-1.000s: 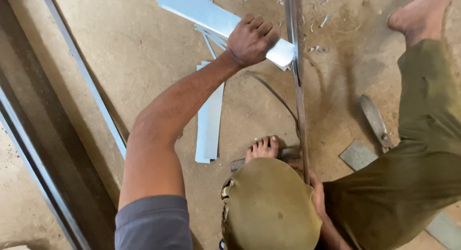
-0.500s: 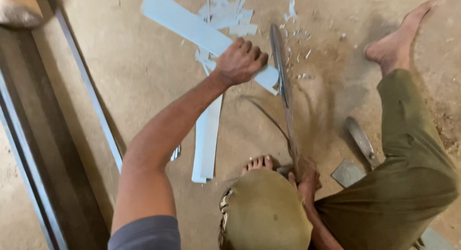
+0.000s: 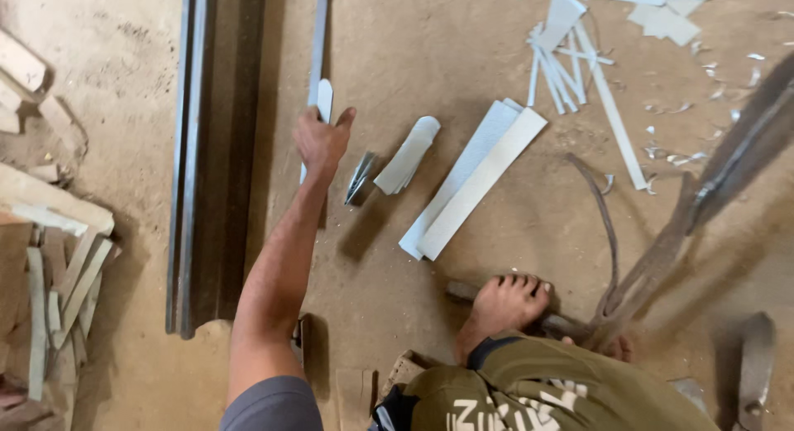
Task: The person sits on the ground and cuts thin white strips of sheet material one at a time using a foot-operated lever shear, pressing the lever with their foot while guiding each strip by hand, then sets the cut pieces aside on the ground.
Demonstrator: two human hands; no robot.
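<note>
1. One hand shows clearly: the left hand (image 3: 321, 140), at the end of a bare arm that reaches up the picture from a grey sleeve (image 3: 273, 404) at the bottom edge.
2. Its fingers are curled and pressed round a narrow pale metal strip (image 3: 324, 100), with the thumb standing out to the right; the strip's rounded end rises just above the knuckles.
3. The strip's long axis runs up and down the picture, nearly in line with the forearm, and its free end points toward the top edge. It lies over the dusty floor (image 3: 397, 257), just right of a long dark metal channel (image 3: 198, 158) with the same heading.
4. Below the hand the strip is hidden by the wrist and arm, so its full length cannot be told.
5. Just right of the hand lie a small folded dark piece of sheet metal (image 3: 361, 179) and a short curved pale offcut (image 3: 407, 155). Beyond them two long flat pale strips (image 3: 475, 179) lie side by side, slanting from lower left to upper right.
6. More pale offcuts (image 3: 579, 59) are scattered near the top right.
7. A bare foot (image 3: 506, 303) rests on a dark bar near the bottom.
8. The right hand is out of sight, and a blurred long dark tool (image 3: 728, 166) at the right is hard to make out.
</note>
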